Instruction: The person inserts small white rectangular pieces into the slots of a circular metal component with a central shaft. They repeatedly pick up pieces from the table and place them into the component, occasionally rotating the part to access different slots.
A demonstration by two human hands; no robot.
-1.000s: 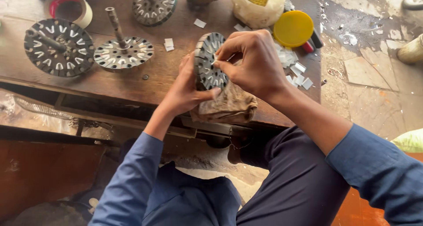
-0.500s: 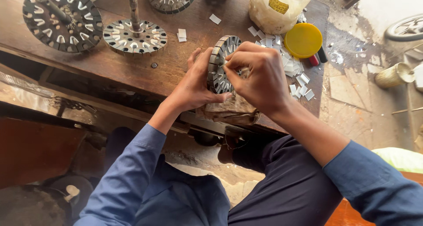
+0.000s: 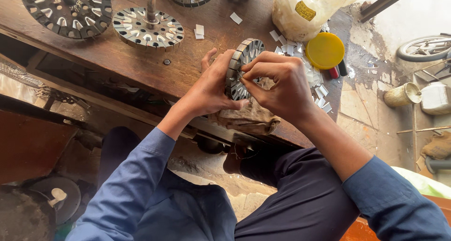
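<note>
View shifted since half second ago; my grip unchanged. My left hand (image 3: 213,88) cups slotted metal core (image 3: 243,62) on edge over rag (image 3: 249,116) at bench (image 3: 117,58) edge. My right hand (image 3: 282,84) pinches at slot; what fingertips grip, cannot tell. Pale plastic bag (image 3: 305,8) with yellow label behind, yellow round lid (image 3: 325,51) beside. Cores at top cropped.

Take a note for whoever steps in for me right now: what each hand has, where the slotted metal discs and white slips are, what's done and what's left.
Left hand: grips the slotted disc on edge over a rag.
Right hand: fingertips pinched at a slot on the disc's face.
Workbench: more discs, one on a shaft; loose white slips by the yellow lid.
Done: cannot tell how many slots are lined.
Left: probably the remaining slots.
</note>
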